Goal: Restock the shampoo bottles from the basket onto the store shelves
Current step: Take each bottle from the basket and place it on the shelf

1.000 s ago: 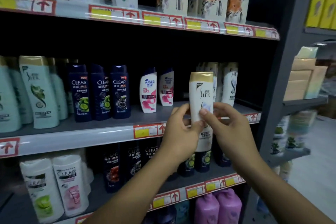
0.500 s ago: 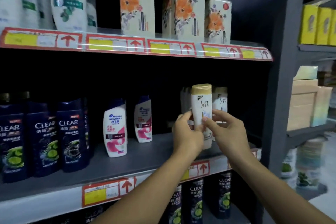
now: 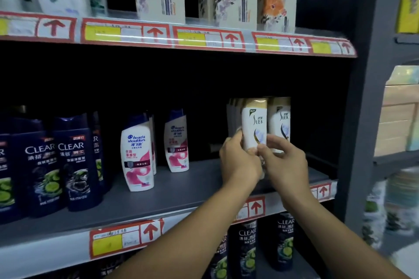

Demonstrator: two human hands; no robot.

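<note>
Fingers: both hands' curled round one white Slek bottle (image 3: 253, 129), left hand (image 3: 239, 161) at nine o'clock, right hand (image 3: 284, 161) at three.
Bottle: upright over middle shelf (image 3: 181, 190), beside its twin (image 3: 279, 120).

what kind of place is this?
Most likely a shop's hair-care aisle: tiered shelves with price tags on their edges, rows of branded shampoo bottles, and both hands holding a Slek bottle by its matching row.

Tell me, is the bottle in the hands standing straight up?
Yes, upright. The bottle has its gold cap on top, held by the left hand and right hand.
</note>
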